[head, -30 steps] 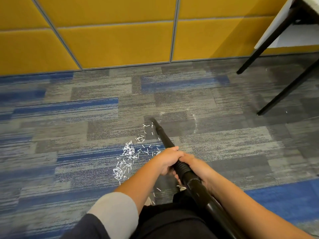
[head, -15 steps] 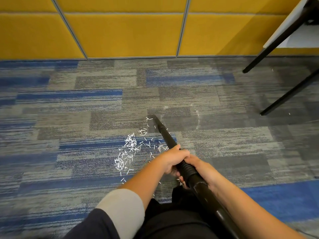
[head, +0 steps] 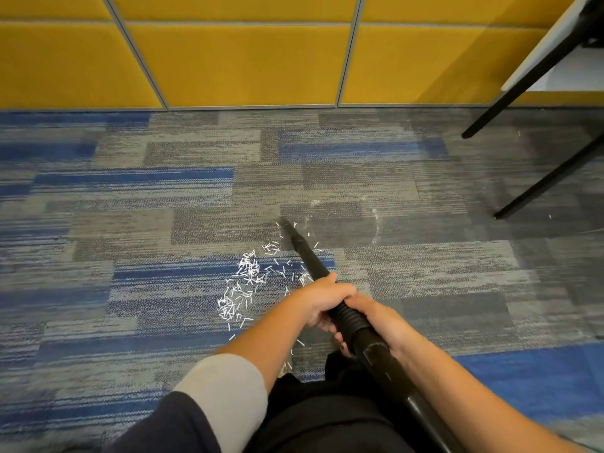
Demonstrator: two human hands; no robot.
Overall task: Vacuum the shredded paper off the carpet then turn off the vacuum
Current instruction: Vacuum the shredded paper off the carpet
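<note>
A black vacuum wand [head: 307,253] slants from the lower right up to the middle of the grey and blue carpet [head: 130,223], its nozzle tip touching down at the far edge of the litter. White shredded paper [head: 243,286] lies scattered just left of the wand, with a few strips beside my legs. My left hand [head: 322,297] grips the wand from above, further forward. My right hand [head: 376,318] holds the ribbed cuff right behind it. The vacuum body and its switch are out of view.
Yellow wall panels [head: 245,60] run along the far edge of the carpet. Black table legs [head: 536,184] slant down at the upper right under a white tabletop. A few stray paper bits lie near those legs. My dark clothing fills the bottom middle.
The view has tilted down, so the wall looks shorter. The nozzle stays at the far end of the paper pile. Both hands keep the same grip on the wand.
</note>
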